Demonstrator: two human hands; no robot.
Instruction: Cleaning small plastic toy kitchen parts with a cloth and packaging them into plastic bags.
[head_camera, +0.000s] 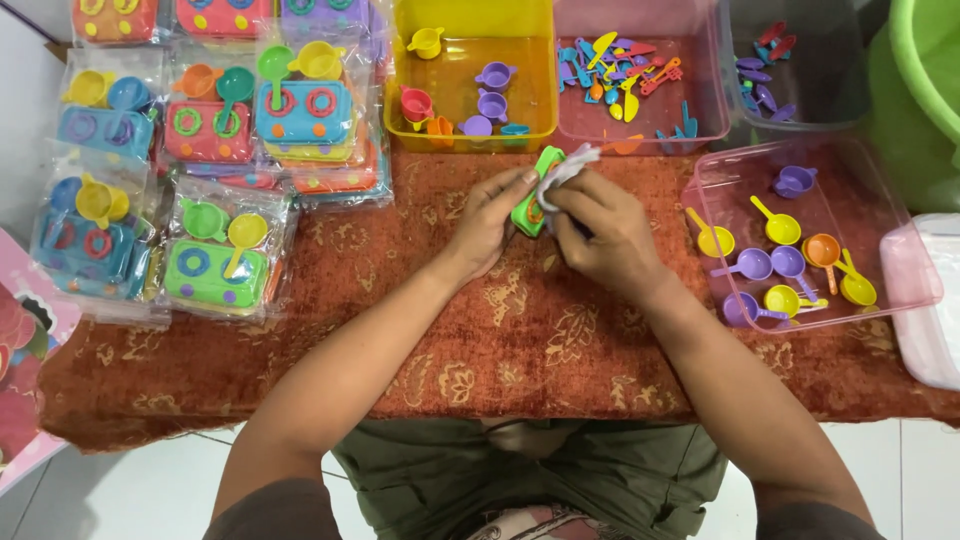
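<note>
While both hands pinch, green toy stove (530, 205) tilts

1. Glossy green plastic toy stove (528, 212), clear crinkly film bag (566, 168) around it
2. Woven, matt red-and-gold cloth (500, 330)
3. Smooth translucent pink plastic tray (905, 262)
4. Shiny yellow plastic bin (470, 136)

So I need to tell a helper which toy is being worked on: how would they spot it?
Start at the red patterned cloth and find the two hands meeting at its top middle, below the yellow bin. Between the left hand and right hand sits a small green toy stove, the only unbagged stove, with clear wrapping at it.
</note>
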